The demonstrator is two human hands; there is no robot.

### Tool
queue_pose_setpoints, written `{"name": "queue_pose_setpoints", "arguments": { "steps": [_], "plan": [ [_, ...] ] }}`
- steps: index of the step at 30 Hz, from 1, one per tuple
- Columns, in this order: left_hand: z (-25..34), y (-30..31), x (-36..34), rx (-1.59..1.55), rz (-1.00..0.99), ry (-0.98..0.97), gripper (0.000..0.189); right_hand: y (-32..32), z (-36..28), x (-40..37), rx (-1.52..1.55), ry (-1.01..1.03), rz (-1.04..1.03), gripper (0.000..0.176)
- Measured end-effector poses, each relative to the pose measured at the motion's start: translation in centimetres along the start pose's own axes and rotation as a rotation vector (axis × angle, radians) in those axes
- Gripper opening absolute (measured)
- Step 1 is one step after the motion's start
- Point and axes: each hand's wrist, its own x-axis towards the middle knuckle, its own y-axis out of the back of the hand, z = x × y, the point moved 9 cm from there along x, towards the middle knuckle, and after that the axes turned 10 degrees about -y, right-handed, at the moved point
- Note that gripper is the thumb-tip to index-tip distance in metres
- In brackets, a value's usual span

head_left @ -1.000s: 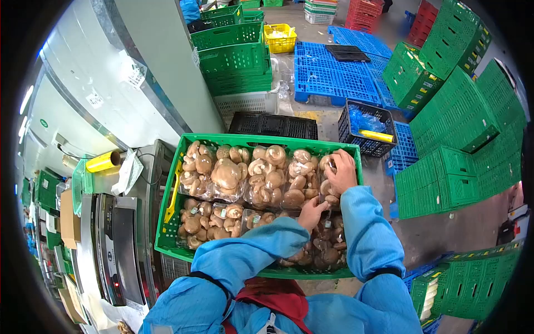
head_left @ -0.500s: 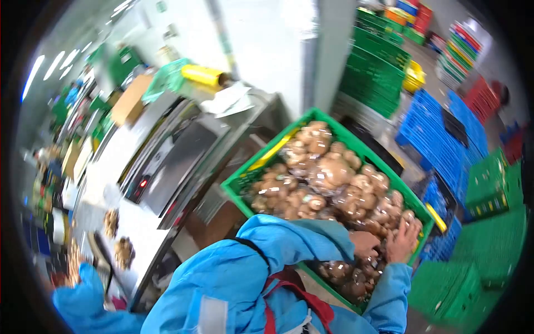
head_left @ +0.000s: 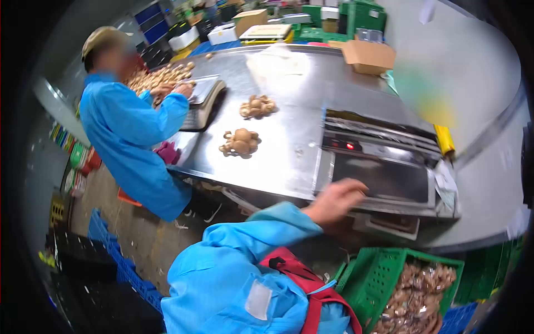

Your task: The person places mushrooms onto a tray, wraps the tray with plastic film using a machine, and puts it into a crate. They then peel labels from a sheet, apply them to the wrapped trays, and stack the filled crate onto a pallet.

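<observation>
My left hand is held in the air near the front edge of the wrapping machine, fingers apart and empty. My right hand is out of sight. Two clusters of brown mushrooms, one nearer and one farther, sit on the metal table to the left of the machine. At the lower right, a green crate holds several packs of mushrooms in clear wrap.
A co-worker in a blue coat stands at the table's left end, hands by a scale and a mushroom pile. A cardboard box and a yellow roll lie behind and beside the machine.
The view has swung left to the table. My left hand has left the mushroom packs in the crate and is now near the machine. My right hand has gone out of view.
</observation>
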Motion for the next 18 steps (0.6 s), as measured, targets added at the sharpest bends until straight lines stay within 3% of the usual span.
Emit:
{"name": "queue_pose_setpoints", "arguments": {
  "steps": [1,2,3,4,5,6,7,8,9,11,13,14,18],
  "plan": [
    [-3.0,6.6,-0.6,-0.085,0.199,0.096,0.021,-5.6,-4.9,0.4,0.177,-0.063,-0.277,0.035],
    [-7.5,13.7,-2.3,-0.01,0.437,0.052,0.02,-11.8,-9.0,-0.6,0.348,-0.138,-0.554,0.033],
    [-9.4,20.8,-4.2,0.095,0.633,0.048,0.023,-18.9,-10.1,-1.1,0.456,-0.033,-0.753,0.048],
    [-11.0,27.6,-6.1,0.189,0.74,-0.072,0.028,-23.6,-20.7,-5.8,0.496,-0.057,-0.966,0.048],
    [-11.9,32.4,-7.8,0.078,0.787,0.056,0.033,-29.3,-25.8,-9.4,0.591,-0.084,-1.249,0.044],
    [-14.6,37.4,-10.8,0.053,0.96,0.16,0.035,-34.3,-30.4,-13.0,0.565,-0.12,-1.485,0.042],
    [-17.0,42.1,-14.0,0.316,1.018,0.252,0.035,-39.6,-33.5,-16.0,0.576,-0.15,-1.647,0.038],
    [-18.5,45.3,-15.2,0.393,1.001,0.294,0.038,-45.1,-35.4,-17.8,0.458,-0.029,-1.683,0.04],
    [-21.5,47.2,-17.2,0.257,1.077,0.382,0.042,-50.9,-37.2,-20.0,0.55,-0.132,-1.728,0.047],
    [-26.0,50.0,-18.6,0.347,0.938,0.606,0.048,-60.0,-40.9,-23.1,0.453,-0.156,-1.775,0.064],
    [-31.0,49.8,-19.5,0.108,0.855,0.847,0.051,-65.7,-44.2,-25.0,0.281,-0.088,-1.654,0.074],
    [-33.4,50.5,-20.0,0.228,0.778,0.788,0.052,-67.2,-45.6,-25.8,0.278,-0.097,-1.653,0.074],
    [-31.0,47.3,-17.7,-0.166,0.906,0.873,0.055,-73.0,-46.2,-28.6,0.347,-0.026,-1.692,0.083]
  ]
}}
